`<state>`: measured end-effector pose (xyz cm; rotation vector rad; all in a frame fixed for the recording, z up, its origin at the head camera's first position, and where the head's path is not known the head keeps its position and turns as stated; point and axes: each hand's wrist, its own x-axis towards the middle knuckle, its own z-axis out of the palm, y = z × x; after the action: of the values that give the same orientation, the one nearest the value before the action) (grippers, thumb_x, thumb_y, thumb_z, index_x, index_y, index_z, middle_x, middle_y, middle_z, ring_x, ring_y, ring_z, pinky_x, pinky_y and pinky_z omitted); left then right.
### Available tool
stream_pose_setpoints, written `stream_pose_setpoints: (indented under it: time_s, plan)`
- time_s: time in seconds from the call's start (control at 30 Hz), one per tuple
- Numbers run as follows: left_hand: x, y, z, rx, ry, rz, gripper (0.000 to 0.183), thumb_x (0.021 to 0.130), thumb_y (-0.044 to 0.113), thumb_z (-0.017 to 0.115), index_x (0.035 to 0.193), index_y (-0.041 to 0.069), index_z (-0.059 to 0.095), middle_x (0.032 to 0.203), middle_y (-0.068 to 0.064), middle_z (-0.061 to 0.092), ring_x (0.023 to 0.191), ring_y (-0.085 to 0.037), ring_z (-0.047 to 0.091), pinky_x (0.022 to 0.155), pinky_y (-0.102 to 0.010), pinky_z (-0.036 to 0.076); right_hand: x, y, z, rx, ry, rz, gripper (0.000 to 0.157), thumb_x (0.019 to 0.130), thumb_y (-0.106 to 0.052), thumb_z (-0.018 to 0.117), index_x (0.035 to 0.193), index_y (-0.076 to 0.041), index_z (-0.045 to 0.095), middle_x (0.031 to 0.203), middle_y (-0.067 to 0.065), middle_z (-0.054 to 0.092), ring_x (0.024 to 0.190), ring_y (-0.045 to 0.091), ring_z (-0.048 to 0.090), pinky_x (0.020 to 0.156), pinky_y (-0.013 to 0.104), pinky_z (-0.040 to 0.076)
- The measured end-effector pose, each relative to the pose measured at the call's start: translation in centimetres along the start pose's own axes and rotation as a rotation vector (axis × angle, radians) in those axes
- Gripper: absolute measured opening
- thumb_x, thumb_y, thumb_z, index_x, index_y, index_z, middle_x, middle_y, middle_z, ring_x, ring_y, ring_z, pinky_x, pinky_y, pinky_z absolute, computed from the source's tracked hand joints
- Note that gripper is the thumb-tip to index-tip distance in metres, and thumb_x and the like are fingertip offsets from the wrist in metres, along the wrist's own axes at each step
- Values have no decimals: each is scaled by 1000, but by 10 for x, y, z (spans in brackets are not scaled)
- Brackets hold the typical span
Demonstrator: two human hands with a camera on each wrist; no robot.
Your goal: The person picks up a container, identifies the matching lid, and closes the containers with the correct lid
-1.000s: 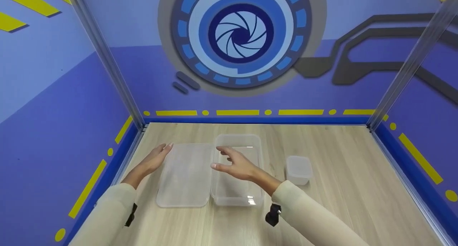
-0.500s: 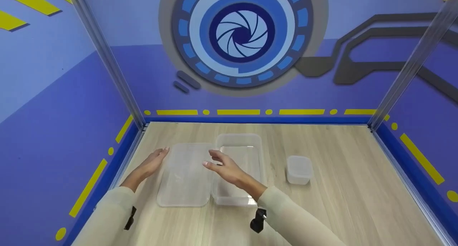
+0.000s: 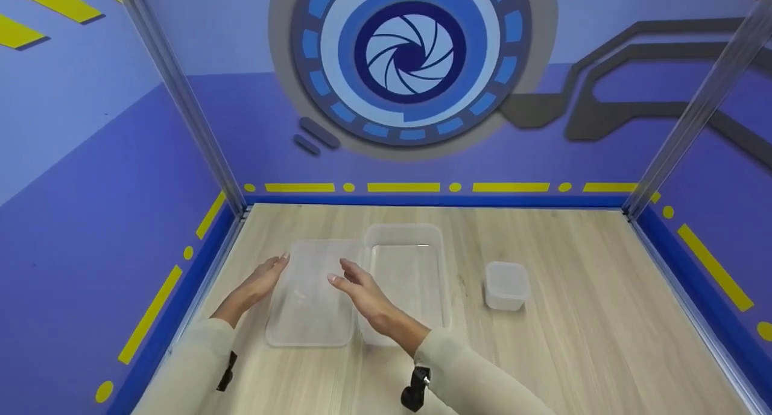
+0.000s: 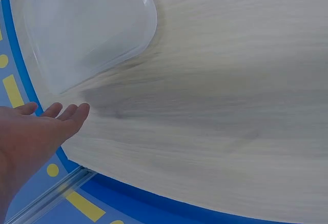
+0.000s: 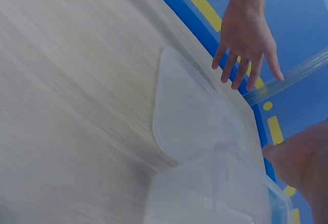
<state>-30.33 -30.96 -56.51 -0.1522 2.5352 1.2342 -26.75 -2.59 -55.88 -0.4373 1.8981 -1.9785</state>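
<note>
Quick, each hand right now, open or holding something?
Left hand: open, holding nothing, near the flat lid.
Right hand: open, holding nothing.

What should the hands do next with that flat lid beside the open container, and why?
Probably lower the right hand to the right edge of the flat lid and take hold there. It appears raised near that edge, the left hand is by the left edge, neither grips it, and the large container is uncovered.
</note>
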Motion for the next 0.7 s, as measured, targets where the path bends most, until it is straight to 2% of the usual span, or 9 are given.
stream_pose_setpoints:
  time_s: [0.1, 0.27, 0.53, 0.7]
  plan:
    - [0, -1, 2, 4, 9, -5, 92, 111, 65, 25, 165, -9, 13, 170, -34, 12, 158, -52, 7, 126, -66, 8, 0, -1, 9, 55, 2, 32, 80, 105, -43, 62, 165, -1, 30, 171, 22, 27, 158, 41, 23, 127, 57, 19]
    - [1, -1, 6, 5, 25, -10, 87, 113, 59, 29, 165, -9, 13, 170, -34, 14, 157, -52, 11, 125, -65, 12, -5, -1, 24, 100, -44, 75, 83, 105, -47, 58, 167, -2, 26, 173, 22, 21, 160, 40, 18, 128, 56, 15]
    - [0, 1, 12, -12, 10, -15, 90, 111, 63, 30, 165, -7, 12, 171, -32, 13, 158, -50, 11, 125, -65, 13, -14, 5, 45, 55, -57, 116, 85, 105, -55, 53, 168, -5, 23, 174, 18, 21, 161, 39, 16, 127, 60, 14]
    - [-3, 1, 16, -12, 3, -7, 88, 112, 60, 33, 164, -9, 16, 169, -33, 17, 157, -51, 15, 125, -65, 16, -17, 10, 55, 44, -1, 139, 89, 104, -62, 50, 169, -7, 22, 174, 17, 21, 161, 41, 14, 126, 65, 12]
